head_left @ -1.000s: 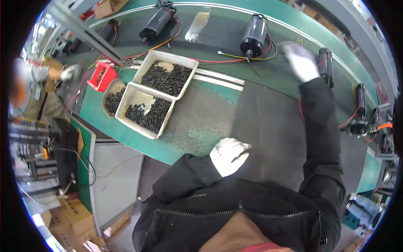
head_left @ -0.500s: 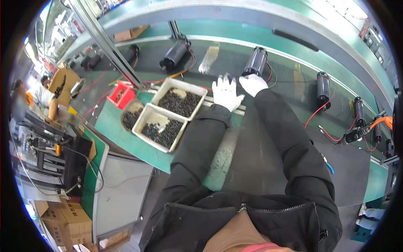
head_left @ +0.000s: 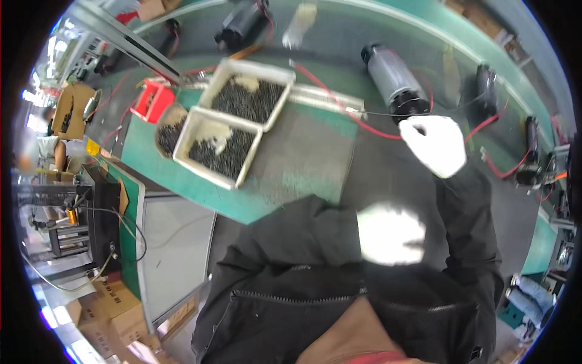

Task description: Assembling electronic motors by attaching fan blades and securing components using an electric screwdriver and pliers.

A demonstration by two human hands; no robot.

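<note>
fingers of the right hand [head_left: 435, 145] curl at the dark lower end of the grey cylinder [head_left: 389, 71], right of upper centre; whether they clamp it, i cannot tell. the left hand [head_left: 392, 235], blurred at lower centre, hides its finger state too. half a second ago both hands reached up near the cylinder; now the left is back by the chest and the cylinder slants, so the right hand seems to lead the work. white trays [head_left: 205, 170] sit left on the bench [head_left: 297, 182].
</note>
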